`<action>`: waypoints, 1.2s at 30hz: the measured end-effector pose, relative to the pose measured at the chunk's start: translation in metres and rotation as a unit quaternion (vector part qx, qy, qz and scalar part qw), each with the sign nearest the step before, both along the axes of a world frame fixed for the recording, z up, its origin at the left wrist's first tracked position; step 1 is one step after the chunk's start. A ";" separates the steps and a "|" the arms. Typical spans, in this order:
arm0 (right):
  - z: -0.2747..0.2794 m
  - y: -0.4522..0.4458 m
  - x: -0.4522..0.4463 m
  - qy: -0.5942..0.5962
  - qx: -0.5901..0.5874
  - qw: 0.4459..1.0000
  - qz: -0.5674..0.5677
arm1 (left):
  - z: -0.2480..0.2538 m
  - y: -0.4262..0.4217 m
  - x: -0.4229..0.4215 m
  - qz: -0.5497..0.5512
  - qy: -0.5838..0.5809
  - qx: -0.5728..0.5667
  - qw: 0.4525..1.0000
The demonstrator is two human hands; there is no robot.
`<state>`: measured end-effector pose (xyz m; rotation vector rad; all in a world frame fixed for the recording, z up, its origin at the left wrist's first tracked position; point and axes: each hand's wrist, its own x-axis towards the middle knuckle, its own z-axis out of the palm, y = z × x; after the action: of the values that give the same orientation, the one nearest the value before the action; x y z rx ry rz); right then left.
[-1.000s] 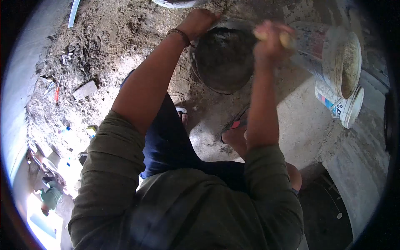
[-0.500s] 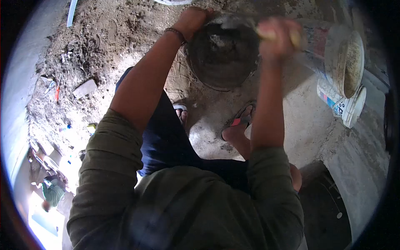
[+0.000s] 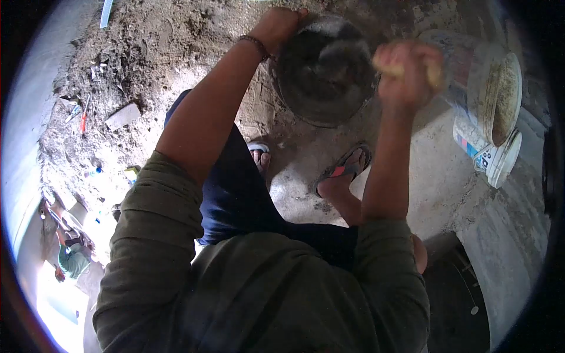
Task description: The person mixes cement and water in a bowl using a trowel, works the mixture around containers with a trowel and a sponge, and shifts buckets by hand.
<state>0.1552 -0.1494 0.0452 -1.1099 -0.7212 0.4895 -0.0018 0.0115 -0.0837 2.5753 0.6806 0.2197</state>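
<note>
Shirt [image 3: 294, 294]: olive, sleeves pushed up to my elbows.
Trousers [image 3: 235, 197]: dark blue, my knees apart.
Right sandal [image 3: 338, 172]: dark, with a red patch; now clear of my forearm, which covered much of it a second ago.
Left sandal [image 3: 257, 147]: pale strap, on my other foot.
Bracelet [image 3: 256, 44]: dark, on my left wrist.
Left hand [image 3: 279, 28]: at the pan's upper-left rim, as before; fingers bent out of sight, so I cannot tell whether they pinch it.
Right hand [image 3: 409, 73]: fingers wrapped tight round the handle; farther right of the pan than a second ago.
Handle [image 3: 435, 73]: yellow, in my right fist; the tool's other end is too blurred to make out.
Pan [image 3: 322, 122]: round, dark, on the ground beyond my feet, between my hands; its far rim now shows, where a blur crossed it earlier.
Mix [image 3: 321, 85]: grey, in the pan.
Large bucket [image 3: 491, 100]: tipped, mouth facing right, gritty inside.
White bucket [image 3: 482, 150]: lying beside the large one, unmoved.
Tile piece [image 3: 123, 116]: on rough ground, left.
Red tool [image 3: 84, 122]: beyond the tile piece.
Other person [image 3: 73, 260]: green top, far lower left.
</note>
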 end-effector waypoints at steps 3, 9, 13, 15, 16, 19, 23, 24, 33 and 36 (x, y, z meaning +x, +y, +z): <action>-0.037 0.043 0.012 -0.151 -0.089 0.976 -0.126 | 0.007 -0.003 0.005 0.045 0.028 -0.018 0.998; -0.097 -0.007 -0.027 -0.041 -0.067 0.993 -0.086 | -0.026 -0.002 -0.006 0.018 0.031 0.034 0.999; -0.052 -0.034 -0.026 0.050 -0.008 0.998 -0.023 | 0.019 -0.006 -0.009 0.056 0.020 -0.076 0.995; -0.022 -0.029 -0.007 0.086 0.001 0.996 -0.037 | 0.027 -0.005 -0.011 0.072 0.016 -0.158 0.985; -0.009 -0.026 0.000 0.106 0.003 0.993 -0.046 | 0.025 -0.003 -0.013 0.071 0.020 -0.186 0.980; -0.016 0.007 0.021 0.062 -0.008 0.990 -0.126 | -0.021 0.007 -0.018 0.015 -0.003 -0.049 0.999; -0.087 -0.003 -0.050 0.030 -0.119 0.989 -0.086 | -0.029 0.013 -0.021 -0.023 -0.023 -0.012 0.999; -0.079 -0.002 -0.047 -0.049 -0.107 0.990 -0.078 | -0.020 0.016 -0.015 0.007 0.000 -0.047 0.999; 0.000 -0.022 0.004 -0.036 -0.090 0.995 -0.039 | -0.006 0.003 -0.016 0.000 0.090 -0.008 0.996; -0.069 -0.019 -0.045 -0.028 -0.250 0.967 -0.044 | 0.033 -0.003 -0.009 0.027 0.083 -0.075 0.993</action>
<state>0.1099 -0.1680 -0.0236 -1.6265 -0.6078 0.5842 -0.0106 0.0086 -0.0510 2.4510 0.7971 -0.0287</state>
